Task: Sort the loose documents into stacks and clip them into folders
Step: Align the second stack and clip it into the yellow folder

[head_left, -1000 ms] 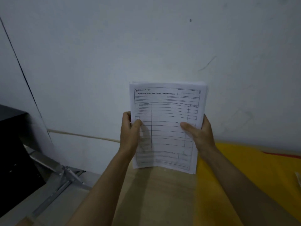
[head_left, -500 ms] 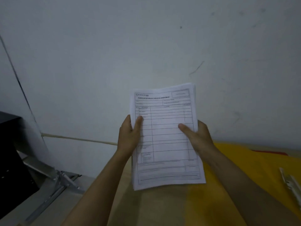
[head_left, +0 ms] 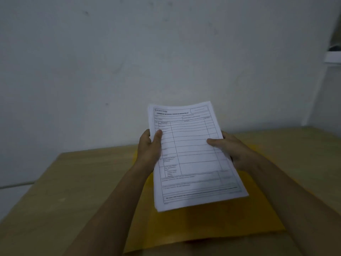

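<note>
Yellow folder (head_left: 212, 228) lies under the doc stack (head_left: 193, 156), gripped by left hand (head_left: 149, 150) & right hand (head_left: 230, 152) at its sides; next: lay stack squarely in folder, then clip

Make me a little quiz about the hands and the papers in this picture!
1. True or false: the stack of papers lies flat on the wooden table.
2. What colour is the folder under the stack? A) yellow B) blue C) red
3. Fill in: the left hand and the right hand hold the stack by its two ____.

Key:
1. False; both hands hold it up, above the folder.
2. A
3. sides
</note>
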